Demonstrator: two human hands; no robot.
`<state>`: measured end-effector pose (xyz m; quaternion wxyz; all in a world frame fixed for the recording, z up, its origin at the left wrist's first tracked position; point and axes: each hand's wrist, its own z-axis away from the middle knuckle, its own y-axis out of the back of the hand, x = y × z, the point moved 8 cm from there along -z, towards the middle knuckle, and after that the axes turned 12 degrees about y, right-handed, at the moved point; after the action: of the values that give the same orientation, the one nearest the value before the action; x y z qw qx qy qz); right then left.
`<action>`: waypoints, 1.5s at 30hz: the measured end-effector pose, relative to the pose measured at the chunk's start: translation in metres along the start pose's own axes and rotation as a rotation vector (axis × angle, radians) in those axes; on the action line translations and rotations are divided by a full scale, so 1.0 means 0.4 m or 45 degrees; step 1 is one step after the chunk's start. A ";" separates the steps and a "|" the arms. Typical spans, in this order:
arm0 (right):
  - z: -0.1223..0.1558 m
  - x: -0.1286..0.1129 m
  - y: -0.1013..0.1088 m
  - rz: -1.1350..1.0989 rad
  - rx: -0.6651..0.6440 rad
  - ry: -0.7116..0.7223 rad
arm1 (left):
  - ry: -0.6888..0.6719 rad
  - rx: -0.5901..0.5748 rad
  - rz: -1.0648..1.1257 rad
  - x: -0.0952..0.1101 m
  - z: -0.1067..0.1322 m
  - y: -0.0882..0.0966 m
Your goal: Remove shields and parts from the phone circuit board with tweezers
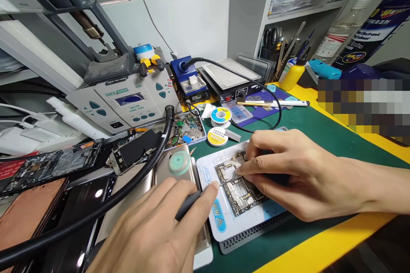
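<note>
My left hand (163, 222) is wrapped round a black-handled tool (188, 205), most of which the fingers cover. Its working end, near my fingertip at the board's left edge, is too small to make out. A phone circuit board (238, 198) with metal shields lies on a white and blue printed mat (221, 230), set on a grey perforated base (243, 239). Over the upper part of the board my right hand (285, 170) is closed in a pinch, fingertips right at its surface. Whatever sits between those fingertips is hidden.
A thick black hose (144, 170) from the grey rework station (128, 98) crosses the left side over several phones. Behind the mat stand a solder spool (221, 115), a round tin (217, 136) and a tray of boards (187, 128). A yellow bottle (294, 74) stands back right.
</note>
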<state>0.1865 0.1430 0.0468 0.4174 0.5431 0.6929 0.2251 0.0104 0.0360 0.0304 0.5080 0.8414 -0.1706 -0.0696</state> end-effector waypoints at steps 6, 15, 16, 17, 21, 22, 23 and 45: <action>-0.001 0.001 0.001 -0.042 -0.007 -0.006 | 0.001 0.018 -0.040 0.011 -0.009 0.015; -0.001 0.009 -0.003 -0.027 -0.002 -0.027 | 0.045 -0.012 -0.047 0.003 -0.005 0.010; -0.001 0.012 -0.003 -0.036 0.004 -0.039 | 0.038 -0.005 -0.040 0.003 -0.005 0.011; -0.001 0.015 -0.004 -0.047 0.007 -0.061 | 0.033 -0.019 -0.026 0.003 -0.004 0.009; 0.006 0.029 -0.007 -0.117 0.006 -0.172 | 0.037 -0.035 0.002 0.006 -0.011 0.005; 0.008 0.031 -0.008 -0.133 0.001 -0.194 | 0.042 -0.038 0.005 0.007 -0.013 0.004; 0.008 0.031 -0.009 -0.147 -0.004 -0.205 | 0.055 -0.038 -0.006 0.006 -0.015 0.003; -0.004 0.032 -0.011 -0.146 0.014 -0.266 | -0.011 0.001 -0.081 -0.001 0.010 -0.012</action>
<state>0.1820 0.1539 0.0399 0.4965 0.5253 0.6768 0.1394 0.0098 0.0347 0.0243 0.5045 0.8463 -0.1461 -0.0892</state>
